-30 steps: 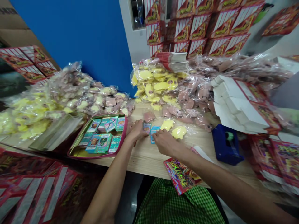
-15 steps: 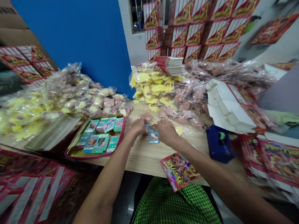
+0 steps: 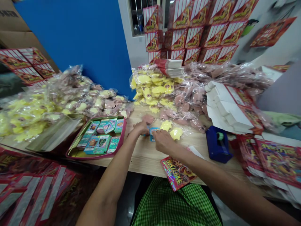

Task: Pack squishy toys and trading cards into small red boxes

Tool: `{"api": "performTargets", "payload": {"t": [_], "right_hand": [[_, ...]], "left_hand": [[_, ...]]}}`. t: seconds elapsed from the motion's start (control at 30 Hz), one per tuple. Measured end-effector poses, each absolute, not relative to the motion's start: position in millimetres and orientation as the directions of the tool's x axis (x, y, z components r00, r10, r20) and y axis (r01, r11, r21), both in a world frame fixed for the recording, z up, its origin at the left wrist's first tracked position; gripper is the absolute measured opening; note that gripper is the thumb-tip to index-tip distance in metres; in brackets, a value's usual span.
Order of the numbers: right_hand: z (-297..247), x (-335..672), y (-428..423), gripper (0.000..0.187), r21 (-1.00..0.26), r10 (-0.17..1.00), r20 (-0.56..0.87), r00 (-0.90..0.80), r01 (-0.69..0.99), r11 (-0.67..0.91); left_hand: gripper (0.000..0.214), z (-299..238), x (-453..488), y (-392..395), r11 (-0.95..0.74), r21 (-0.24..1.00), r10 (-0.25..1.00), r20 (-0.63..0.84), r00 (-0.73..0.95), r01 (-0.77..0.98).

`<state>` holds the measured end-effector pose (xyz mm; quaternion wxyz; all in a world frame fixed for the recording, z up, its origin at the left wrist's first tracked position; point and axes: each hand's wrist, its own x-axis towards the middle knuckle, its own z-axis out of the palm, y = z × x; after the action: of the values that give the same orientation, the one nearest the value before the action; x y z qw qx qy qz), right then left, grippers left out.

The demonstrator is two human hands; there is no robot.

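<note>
Head view, current frame: we record a left hand and a right hand close together above a light wooden table. The left hand is partly curled, with its fingers reaching down to a small blue card. We cannot tell whether it grips the card or only touches it. The right hand is more tightly curled, its fingers at a second blue card. That card stands just beside the first, between the hands and lying on the table as far as we can see; the grip is likewise undetermined.

Just beyond the hands lie a pink squishy toy in clear film and two yellow squishy toys, also wrapped. To the left, a pink-rimmed tin tray holds assorted teal and blue picture cards. Large heaps of bagged yellow and pink toys occupy the back of the table, with a stack of red-and-white card sleeves resting on top.

To the right stand a blue tape dispenser and flat-folded white-and-red cartons. A red foil packet lies at the near table edge, just above the person's green checked garment. Red display boxes cover the wall behind.
</note>
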<state>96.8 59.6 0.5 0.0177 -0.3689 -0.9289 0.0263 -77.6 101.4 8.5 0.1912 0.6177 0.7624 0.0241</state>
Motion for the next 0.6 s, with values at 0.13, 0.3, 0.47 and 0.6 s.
{"api": "performTargets", "payload": {"t": [0.13,0.3,0.47,0.6], "right_hand": [[17,103,75,0.031,-0.122,0.793,-0.005,-0.61,0.787,0.605],[33,114,91,0.018,-0.208,0.872,0.021,-0.49,0.851,0.483],[45,128,96,0.02,-0.294,0.903,0.089,-0.42,0.855,0.427],[48,148,95,0.016,-0.32,0.903,0.129,-0.411,0.844,0.43]], "left_hand": [[0.045,16,-85,98,0.232,0.182,0.939,-0.299,-0.172,0.955],[0.051,21,-97,93,0.212,0.226,0.947,-0.287,-0.143,0.951],[0.041,14,-97,94,0.261,0.402,0.958,-0.217,-0.185,0.877],[0.035,9,-100,87,0.25,0.638,0.968,-0.135,-0.213,0.728]]}}
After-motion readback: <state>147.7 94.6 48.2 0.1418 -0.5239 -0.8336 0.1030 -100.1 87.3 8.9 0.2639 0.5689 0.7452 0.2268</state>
